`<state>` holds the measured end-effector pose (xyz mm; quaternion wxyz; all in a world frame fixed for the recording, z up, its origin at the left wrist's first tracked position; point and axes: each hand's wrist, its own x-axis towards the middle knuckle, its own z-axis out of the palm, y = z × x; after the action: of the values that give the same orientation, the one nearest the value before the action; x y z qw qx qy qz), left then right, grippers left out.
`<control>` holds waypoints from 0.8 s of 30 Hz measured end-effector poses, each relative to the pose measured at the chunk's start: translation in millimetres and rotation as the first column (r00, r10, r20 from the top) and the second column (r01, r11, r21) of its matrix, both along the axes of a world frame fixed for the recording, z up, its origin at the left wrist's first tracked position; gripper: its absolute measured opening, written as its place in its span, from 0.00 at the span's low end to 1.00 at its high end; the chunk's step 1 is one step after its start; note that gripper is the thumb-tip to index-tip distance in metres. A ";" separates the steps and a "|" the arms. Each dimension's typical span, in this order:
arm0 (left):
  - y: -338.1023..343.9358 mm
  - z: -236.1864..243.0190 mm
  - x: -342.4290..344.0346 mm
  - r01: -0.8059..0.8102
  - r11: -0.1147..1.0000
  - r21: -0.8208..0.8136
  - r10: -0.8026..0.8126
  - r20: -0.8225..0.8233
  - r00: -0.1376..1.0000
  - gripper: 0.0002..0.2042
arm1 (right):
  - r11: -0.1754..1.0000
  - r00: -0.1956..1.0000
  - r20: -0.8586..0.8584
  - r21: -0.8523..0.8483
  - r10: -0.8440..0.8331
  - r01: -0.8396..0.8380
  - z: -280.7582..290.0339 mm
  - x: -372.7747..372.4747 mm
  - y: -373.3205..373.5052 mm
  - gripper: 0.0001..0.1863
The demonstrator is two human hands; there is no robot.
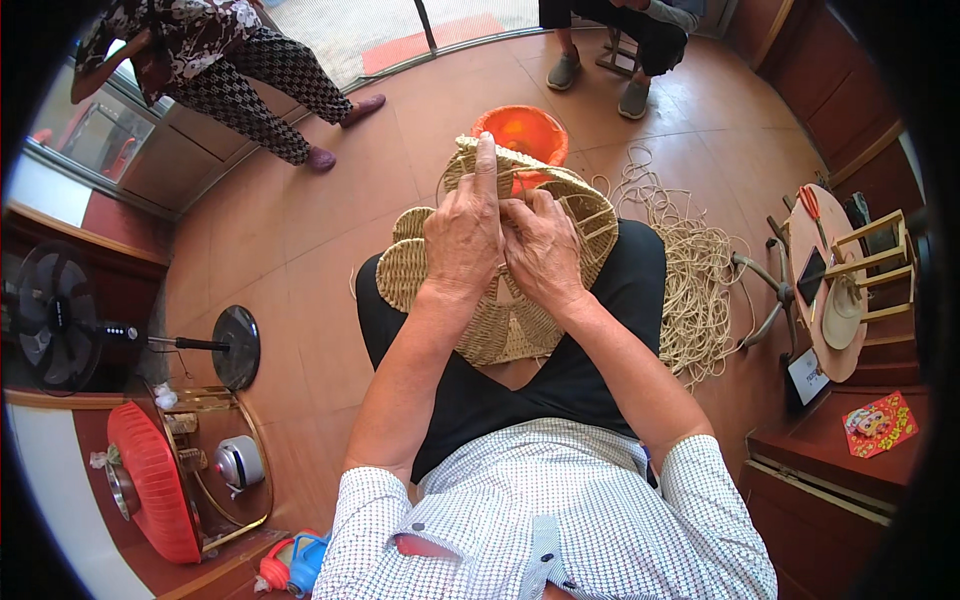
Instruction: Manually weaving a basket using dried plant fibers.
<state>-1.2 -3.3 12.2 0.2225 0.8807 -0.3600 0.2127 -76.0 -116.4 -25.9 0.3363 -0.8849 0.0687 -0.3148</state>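
A woven straw-coloured cord piece with rounded lobes (495,335), like a shaped basket, rests on my lap between my knees. My left hand (462,228) grips its upper part, with the index finger stretched straight along the woven rim and the other fingers curled. Close beside it, my right hand (542,245) is closed in a pinch against the work. What its fingertips hold is hidden; a thin strand shows just above them. To the right, a curved frame section (592,215) has open gaps between its bars.
An orange-red bucket (545,120) stands just beyond the work. Loose cord (695,290) lies heaped on the floor at my right, near a round table (835,345). Two people are farther off. A black fan (235,347) and a red round stool (155,485) are at left.
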 end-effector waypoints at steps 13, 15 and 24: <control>11.1 -12.1 0.8 0.164 0.961 -0.222 -0.183 -0.067 0.981 0.32 | 1.000 0.999 0.033 -0.016 0.006 -0.006 -2.0 -4.5 -0.2 0.12; 16.9 -16.3 -5.7 0.145 0.946 -0.289 -0.171 -0.064 0.983 0.30 | 1.000 1.000 0.020 0.007 0.008 -0.009 -2.6 -2.0 -1.5 0.14; 56.2 -17.4 -4.9 -0.209 0.899 -0.384 0.128 -0.225 0.966 0.16 | 0.962 0.983 0.186 -0.270 0.011 0.040 5.3 -9.9 15.8 0.25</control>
<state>-6.1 52.8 -5.3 0.4146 0.8599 -0.2069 0.2141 -85.9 -100.6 -20.6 0.2141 -0.8890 -0.0003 -0.4049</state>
